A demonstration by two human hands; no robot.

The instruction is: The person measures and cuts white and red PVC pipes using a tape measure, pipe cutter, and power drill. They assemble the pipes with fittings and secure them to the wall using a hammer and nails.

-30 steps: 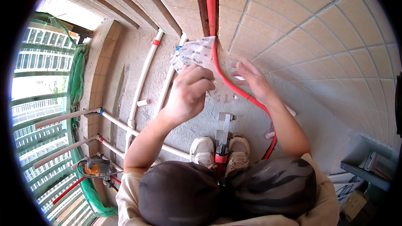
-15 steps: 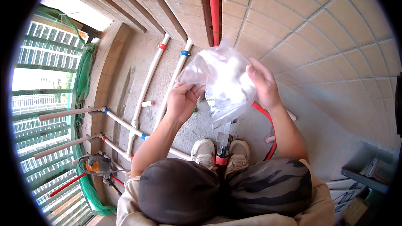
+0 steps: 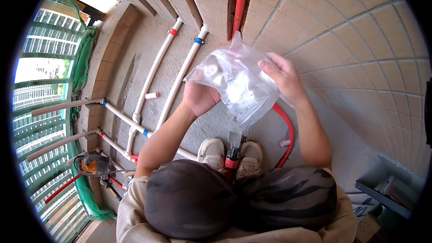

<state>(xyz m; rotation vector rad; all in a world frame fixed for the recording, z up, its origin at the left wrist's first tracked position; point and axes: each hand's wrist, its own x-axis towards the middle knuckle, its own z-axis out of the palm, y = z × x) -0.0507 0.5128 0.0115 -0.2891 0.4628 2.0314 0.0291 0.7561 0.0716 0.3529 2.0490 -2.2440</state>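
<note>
A clear plastic bag with white pieces inside hangs in front of me, above the concrete floor. My left hand is under its left side, palm turned up, and its fingers are hidden behind the plastic. On the other side, my right hand grips the bag's edge between thumb and fingers. What the white pieces are is blurred by the crumpled film. Between my shoes stands a red and black tool with a flat greyish head.
White pipes with red and blue clips run along the floor at left. A red pipe rises in a wall groove; a red hose curves at right. An orange power tool lies near green netting. A grey toolbox stands lower right.
My left hand has turned from pinching the bag's left edge to lying under it. The right hand has shifted slightly right on the bag. The view has tilted a little.
</note>
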